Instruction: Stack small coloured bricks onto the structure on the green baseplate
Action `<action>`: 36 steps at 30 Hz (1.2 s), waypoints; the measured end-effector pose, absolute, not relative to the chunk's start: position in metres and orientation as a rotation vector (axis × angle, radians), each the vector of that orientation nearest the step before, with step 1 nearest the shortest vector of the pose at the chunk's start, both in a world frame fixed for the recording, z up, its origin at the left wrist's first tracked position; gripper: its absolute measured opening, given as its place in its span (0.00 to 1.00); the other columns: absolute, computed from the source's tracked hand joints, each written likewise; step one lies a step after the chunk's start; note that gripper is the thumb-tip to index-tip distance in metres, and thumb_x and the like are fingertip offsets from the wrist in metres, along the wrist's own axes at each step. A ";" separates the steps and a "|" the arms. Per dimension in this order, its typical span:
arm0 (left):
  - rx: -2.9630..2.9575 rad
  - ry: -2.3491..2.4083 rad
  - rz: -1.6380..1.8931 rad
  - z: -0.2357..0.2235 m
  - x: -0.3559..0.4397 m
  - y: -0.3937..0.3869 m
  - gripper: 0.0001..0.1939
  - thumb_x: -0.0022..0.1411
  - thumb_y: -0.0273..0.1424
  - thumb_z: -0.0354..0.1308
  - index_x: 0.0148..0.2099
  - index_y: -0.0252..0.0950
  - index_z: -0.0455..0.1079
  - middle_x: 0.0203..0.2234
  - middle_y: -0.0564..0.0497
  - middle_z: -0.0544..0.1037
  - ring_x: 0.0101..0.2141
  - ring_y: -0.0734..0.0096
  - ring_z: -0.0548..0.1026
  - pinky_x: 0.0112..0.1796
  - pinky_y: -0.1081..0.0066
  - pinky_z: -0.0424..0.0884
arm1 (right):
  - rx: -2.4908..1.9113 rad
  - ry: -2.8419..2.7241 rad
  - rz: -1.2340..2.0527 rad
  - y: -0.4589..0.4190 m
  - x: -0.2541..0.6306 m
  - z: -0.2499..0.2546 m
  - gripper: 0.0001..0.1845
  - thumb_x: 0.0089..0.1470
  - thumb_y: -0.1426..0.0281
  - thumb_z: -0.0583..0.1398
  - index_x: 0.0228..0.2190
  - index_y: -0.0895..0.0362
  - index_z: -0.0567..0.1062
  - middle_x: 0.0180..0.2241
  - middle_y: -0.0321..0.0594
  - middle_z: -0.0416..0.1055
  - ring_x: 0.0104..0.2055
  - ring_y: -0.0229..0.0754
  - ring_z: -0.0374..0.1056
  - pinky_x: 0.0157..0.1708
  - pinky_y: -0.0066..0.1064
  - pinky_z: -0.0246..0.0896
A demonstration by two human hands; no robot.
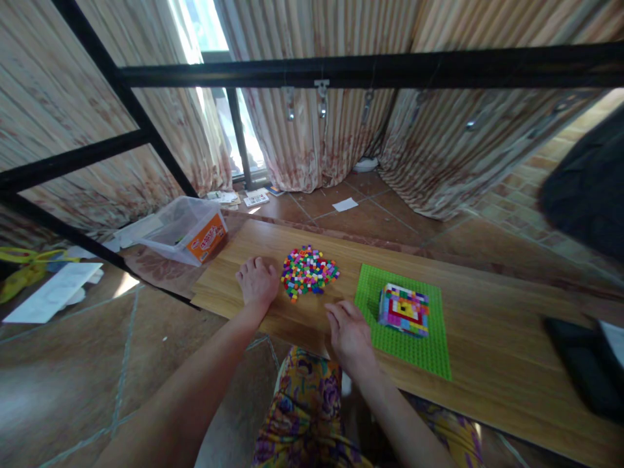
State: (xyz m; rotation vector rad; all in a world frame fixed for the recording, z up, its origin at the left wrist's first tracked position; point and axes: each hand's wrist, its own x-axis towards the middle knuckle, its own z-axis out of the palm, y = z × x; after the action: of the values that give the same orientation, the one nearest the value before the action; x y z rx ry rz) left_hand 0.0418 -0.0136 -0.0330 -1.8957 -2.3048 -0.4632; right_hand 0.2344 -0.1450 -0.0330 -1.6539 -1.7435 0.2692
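Note:
My left hand (257, 281) lies on the wooden tabletop, palm down with the fingers resting flat, just left of a loose pile of small coloured building bricks (307, 272). Between that pile and a green baseplate (365, 296) is my right hand (351, 335). Its thumb and fingers are drawn together over the table; whatever they may pinch is too small to make out. A square, multicoloured brick build (403, 310) stands on the baseplate, its top patterned with a red square frame and a yellow middle.
A clear plastic box (188, 227) with an orange label stands beyond the table's left end. A dark tray-like object (585, 367) lies at the right end of the table (497, 325). A black metal bar (341, 73) crosses above, before curtains.

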 end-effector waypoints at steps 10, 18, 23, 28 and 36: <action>-1.888 -2.317 -0.464 -0.031 0.043 -0.012 0.22 0.65 0.36 0.45 0.55 0.30 0.68 0.54 0.35 0.71 0.54 0.47 0.67 0.53 0.52 0.62 | -1.683 -1.407 0.090 -0.183 0.323 -0.001 0.11 0.60 0.62 0.57 0.35 0.51 0.78 0.37 0.39 0.77 0.38 0.43 0.73 0.40 0.37 0.68; -1.894 -2.317 -0.477 -0.033 0.042 -0.010 0.22 0.65 0.37 0.46 0.55 0.30 0.68 0.55 0.34 0.70 0.55 0.45 0.66 0.53 0.51 0.62 | -1.727 -1.401 -0.006 -0.169 0.359 -0.017 0.12 0.60 0.62 0.56 0.35 0.54 0.78 0.38 0.42 0.76 0.41 0.45 0.70 0.44 0.40 0.65; -1.889 -2.291 -0.485 -0.035 0.041 -0.009 0.23 0.65 0.37 0.46 0.55 0.30 0.68 0.55 0.35 0.71 0.54 0.45 0.67 0.53 0.51 0.62 | -1.712 -1.416 -0.069 -0.165 0.358 -0.025 0.11 0.59 0.62 0.58 0.33 0.52 0.79 0.39 0.43 0.74 0.45 0.46 0.67 0.49 0.45 0.61; -1.887 -2.313 -0.480 -0.034 0.042 -0.010 0.23 0.65 0.37 0.46 0.56 0.30 0.68 0.55 0.35 0.70 0.55 0.45 0.66 0.53 0.51 0.62 | -1.730 -1.365 -0.071 -0.165 0.359 -0.029 0.12 0.58 0.61 0.58 0.31 0.52 0.80 0.42 0.43 0.72 0.47 0.47 0.65 0.49 0.45 0.59; -1.889 -2.299 -0.507 -0.035 0.041 -0.009 0.23 0.65 0.37 0.46 0.55 0.30 0.68 0.54 0.34 0.71 0.54 0.46 0.67 0.53 0.50 0.62 | -1.778 -1.200 0.026 -0.165 0.357 -0.028 0.11 0.54 0.60 0.61 0.30 0.53 0.79 0.47 0.45 0.70 0.52 0.49 0.64 0.54 0.49 0.55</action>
State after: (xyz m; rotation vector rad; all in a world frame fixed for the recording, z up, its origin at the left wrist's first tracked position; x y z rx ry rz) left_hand 0.0412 -0.0091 -0.0352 -1.8887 -2.2994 -0.5071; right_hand 0.3573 -0.1648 -0.0283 -1.7779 -1.1996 0.0263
